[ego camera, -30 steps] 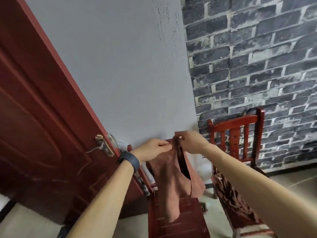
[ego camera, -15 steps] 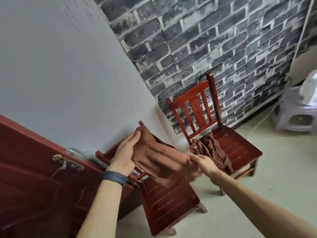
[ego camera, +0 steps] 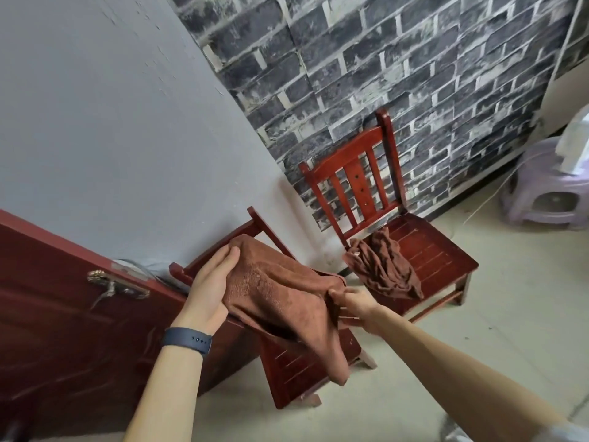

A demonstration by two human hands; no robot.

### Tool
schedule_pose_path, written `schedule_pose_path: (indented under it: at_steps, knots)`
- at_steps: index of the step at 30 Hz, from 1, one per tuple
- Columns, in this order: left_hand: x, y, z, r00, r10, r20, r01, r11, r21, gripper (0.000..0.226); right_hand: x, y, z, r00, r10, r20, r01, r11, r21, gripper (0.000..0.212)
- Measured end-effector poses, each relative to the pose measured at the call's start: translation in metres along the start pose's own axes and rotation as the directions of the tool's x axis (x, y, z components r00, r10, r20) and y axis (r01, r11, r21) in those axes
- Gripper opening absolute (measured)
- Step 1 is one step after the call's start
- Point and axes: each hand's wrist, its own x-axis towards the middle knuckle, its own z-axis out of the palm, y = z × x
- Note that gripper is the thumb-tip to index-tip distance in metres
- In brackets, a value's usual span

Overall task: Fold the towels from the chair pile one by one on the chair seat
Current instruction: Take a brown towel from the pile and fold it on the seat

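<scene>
A brown towel (ego camera: pixel 280 298) hangs folded between my hands above the near red chair (ego camera: pixel 306 374). My left hand (ego camera: pixel 212 288) holds its upper left edge, fingers straight along the cloth with the thumb hidden behind it. My right hand (ego camera: pixel 353 303) pinches the towel's right edge. One end of the towel droops down over the near chair's seat. A crumpled pile of brown towels (ego camera: pixel 384 266) lies on the left part of the far red chair's seat (ego camera: pixel 436 253).
A dark red door (ego camera: pixel 63 314) with a metal handle (ego camera: pixel 111 283) stands at the left, close behind the near chair. A grey wall and a brick-patterned wall lie behind the chairs. A lilac plastic stool (ego camera: pixel 548 193) stands at the right on the pale floor.
The towel went from hanging upright between both hands to lying folded across them; my right hand dropped to its lower right edge. The camera swung right and down.
</scene>
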Motion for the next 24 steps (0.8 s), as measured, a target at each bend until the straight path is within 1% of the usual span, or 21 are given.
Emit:
schedule_pose_path:
  at_steps: [1, 2, 3, 4, 6, 7, 8, 9, 10, 11, 12, 13, 14, 15, 16, 17, 18, 19, 21, 22, 24]
  knots:
    - [-0.004, -0.001, -0.003, 1.000, 0.012, -0.025, -0.012, 1.000, 0.002, 0.035, 0.001, -0.002, -0.001, 0.999, -0.024, -0.042, 0.023, 0.999, -0.031, 0.019]
    - [-0.007, -0.002, -0.009, 0.998, 0.027, -0.054, -0.027, 1.000, 0.008, 0.031, 0.004, -0.004, -0.004, 0.995, -0.065, -0.081, 0.057, 0.993, -0.107, 0.022]
    - [-0.008, -0.005, -0.016, 0.995, 0.040, -0.087, -0.038, 0.999, 0.027, 0.027, 0.006, -0.009, -0.008, 0.988, -0.117, -0.101, 0.094, 0.973, -0.211, 0.024]
    - [-0.009, -0.009, -0.025, 0.991, 0.050, -0.126, -0.045, 0.998, 0.048, 0.024, 0.005, -0.017, -0.013, 0.979, -0.174, -0.106, 0.127, 0.929, -0.348, 0.025]
    - [-0.008, -0.020, -0.047, 0.971, 0.063, -0.230, -0.033, 0.991, 0.132, 0.022, 0.000, -0.038, -0.022, 0.952, -0.291, -0.097, 0.169, 0.759, -0.629, 0.029]
    - [-0.005, -0.026, -0.059, 0.954, 0.063, -0.295, -0.007, 0.983, 0.185, 0.021, -0.005, -0.052, -0.025, 0.935, -0.341, -0.096, 0.176, 0.684, -0.708, 0.032]
    - [-0.004, -0.032, -0.071, 0.934, 0.056, -0.354, 0.031, 0.971, 0.236, 0.021, -0.011, -0.066, -0.027, 0.918, -0.385, -0.092, 0.197, 0.645, -0.738, 0.034]
    - [-0.003, -0.037, -0.080, 0.912, 0.042, -0.408, 0.071, 0.964, 0.257, 0.021, -0.017, -0.081, -0.028, 0.898, -0.431, -0.089, 0.232, 0.635, -0.736, 0.035]
    - [-0.002, -0.042, -0.087, 0.892, 0.022, -0.452, 0.101, 0.964, 0.245, 0.021, -0.020, -0.094, -0.028, 0.872, -0.478, -0.100, 0.279, 0.655, -0.702, 0.035]
    - [-0.003, -0.045, -0.091, 0.872, -0.003, -0.490, 0.111, 0.975, 0.193, 0.020, -0.024, -0.108, -0.028, 0.846, -0.516, -0.135, 0.339, 0.715, -0.611, 0.033]
    - [-0.003, -0.048, -0.093, 0.855, -0.038, -0.518, 0.108, 0.989, 0.105, 0.019, -0.025, -0.119, -0.027, 0.831, -0.528, -0.175, 0.404, 0.789, -0.462, 0.032]
    - [-0.003, -0.051, -0.094, 0.841, -0.081, -0.535, 0.096, 0.995, 0.000, 0.021, -0.026, -0.129, -0.025, 0.835, -0.514, -0.197, 0.440, 0.838, -0.323, 0.031]
    - [-0.003, -0.054, -0.095, 0.836, -0.115, -0.537, 0.078, 0.993, -0.092, 0.026, -0.026, -0.136, -0.022, 0.853, -0.495, -0.169, 0.452, 0.860, -0.238, 0.031]
    - [-0.003, -0.056, -0.097, 0.835, -0.147, -0.530, 0.068, 0.984, -0.165, 0.030, -0.027, -0.140, -0.019, 0.879, -0.467, -0.094, 0.431, 0.864, -0.259, 0.031]
    - [-0.004, -0.058, -0.097, 0.839, -0.179, -0.513, 0.070, 0.972, -0.225, 0.033, -0.027, -0.143, -0.015, 0.908, -0.420, -0.011, 0.390, 0.852, -0.349, 0.032]
    - [-0.006, -0.060, -0.097, 0.846, -0.206, -0.492, 0.078, 0.960, -0.268, 0.034, -0.029, -0.146, -0.012, 0.921, -0.389, 0.030, 0.360, 0.816, -0.451, 0.030]
    - [-0.007, -0.061, -0.097, 0.854, -0.221, -0.472, 0.081, 0.951, -0.298, 0.032, -0.032, -0.150, -0.010, 0.915, -0.404, 0.025, 0.361, 0.788, -0.499, 0.028]
    - [-0.008, -0.062, -0.098, 0.858, -0.227, -0.461, 0.080, 0.945, -0.317, 0.030, -0.033, -0.157, -0.007, 0.894, -0.449, -0.013, 0.390, 0.789, -0.475, 0.026]
    - [-0.010, -0.060, -0.102, 0.861, -0.214, -0.460, 0.051, 0.939, -0.341, 0.025, -0.034, -0.172, -0.001, 0.839, -0.533, -0.107, 0.467, 0.808, -0.359, 0.029]
    - [-0.011, -0.059, -0.105, 0.864, -0.205, -0.460, 0.037, 0.937, -0.348, 0.023, -0.032, -0.177, 0.002, 0.820, -0.561, -0.118, 0.485, 0.788, -0.378, 0.030]
    - [-0.012, -0.058, -0.112, 0.868, -0.192, -0.457, 0.019, 0.934, -0.357, 0.022, -0.032, -0.183, 0.009, 0.807, -0.583, -0.089, 0.469, 0.725, -0.504, 0.028]
